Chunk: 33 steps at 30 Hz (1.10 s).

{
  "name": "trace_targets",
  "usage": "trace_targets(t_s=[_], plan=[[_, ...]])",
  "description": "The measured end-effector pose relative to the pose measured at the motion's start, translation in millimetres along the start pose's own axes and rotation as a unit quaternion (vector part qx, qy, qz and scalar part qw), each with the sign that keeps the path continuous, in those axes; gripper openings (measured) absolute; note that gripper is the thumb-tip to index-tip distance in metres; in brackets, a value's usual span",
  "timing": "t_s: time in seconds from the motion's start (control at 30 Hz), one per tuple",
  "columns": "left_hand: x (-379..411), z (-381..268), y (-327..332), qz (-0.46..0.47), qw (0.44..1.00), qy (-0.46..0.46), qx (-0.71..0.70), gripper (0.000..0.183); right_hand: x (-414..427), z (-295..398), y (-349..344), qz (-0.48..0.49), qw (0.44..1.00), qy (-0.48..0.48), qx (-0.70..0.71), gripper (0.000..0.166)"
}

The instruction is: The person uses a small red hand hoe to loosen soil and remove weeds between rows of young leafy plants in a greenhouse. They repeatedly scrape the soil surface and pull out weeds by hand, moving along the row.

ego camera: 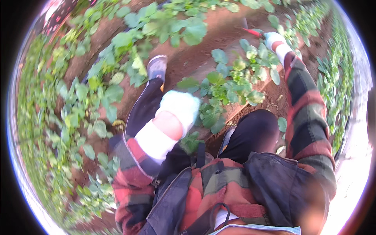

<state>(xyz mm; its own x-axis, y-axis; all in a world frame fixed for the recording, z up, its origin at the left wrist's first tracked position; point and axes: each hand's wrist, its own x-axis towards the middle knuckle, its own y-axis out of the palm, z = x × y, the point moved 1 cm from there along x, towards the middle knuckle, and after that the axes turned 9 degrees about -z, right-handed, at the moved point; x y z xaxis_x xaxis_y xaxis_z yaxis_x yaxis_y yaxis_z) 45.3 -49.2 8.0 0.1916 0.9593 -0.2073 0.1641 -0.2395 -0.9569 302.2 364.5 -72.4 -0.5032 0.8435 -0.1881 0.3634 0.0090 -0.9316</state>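
Note:
My right hand, in a white and pale-blue work glove, reaches far forward at the upper right. It grips a red-handled hand tool whose greyish head is blurred, so its exact kind is unclear. The tool points left over bare brown soil. Below it grows a row of broad-leaved green plants, some leaves yellowing. My left hand, gloved alike, hovers in front of my body beside these plants. Its back faces me and its fingers are hidden.
My left shoe stands on the soil furrow between plant rows. My bent right knee is close to the near plants. More leafy crops fill the left side. Another row runs along the right, beside pale sheeting.

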Motion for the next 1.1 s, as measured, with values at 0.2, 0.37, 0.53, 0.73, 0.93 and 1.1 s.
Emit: trace_targets(t_s=[0.2,0.37,0.53,0.73,0.93,1.1], plan=[[3.2,-2.9,-11.8,0.037,0.998,-0.024,-0.044,0.014,-21.5,74.4,-4.1,0.065,0.993,-0.085,-0.051,0.035],[10.1,-3.9,-2.5,0.087,0.994,-0.029,-0.066,0.025,-43.5,94.8,-22.1,0.018,0.996,-0.055,-0.062,0.035],[22.7,5.6,2.1,0.127,0.99,-0.021,-0.063,0.031,-54.6,77.8,-21.3,0.006,0.998,-0.001,0.064,0.046],[4.5,11.7,-17.4,-0.046,0.993,-0.039,-0.106,0.028,-135.7,39.4,-50.6,-0.075,0.989,0.032,0.123,0.051],[-19.9,11.1,-30.5,-0.19,0.932,-0.117,-0.285,0.047,-228.1,95.0,-142.3,-0.117,0.964,0.111,0.209,0.048],[-40.6,12.1,-14.3,-0.337,0.771,-0.228,-0.49,0.073,-258.6,159.0,-184.0,-0.197,0.905,-0.035,0.376,0.046]])
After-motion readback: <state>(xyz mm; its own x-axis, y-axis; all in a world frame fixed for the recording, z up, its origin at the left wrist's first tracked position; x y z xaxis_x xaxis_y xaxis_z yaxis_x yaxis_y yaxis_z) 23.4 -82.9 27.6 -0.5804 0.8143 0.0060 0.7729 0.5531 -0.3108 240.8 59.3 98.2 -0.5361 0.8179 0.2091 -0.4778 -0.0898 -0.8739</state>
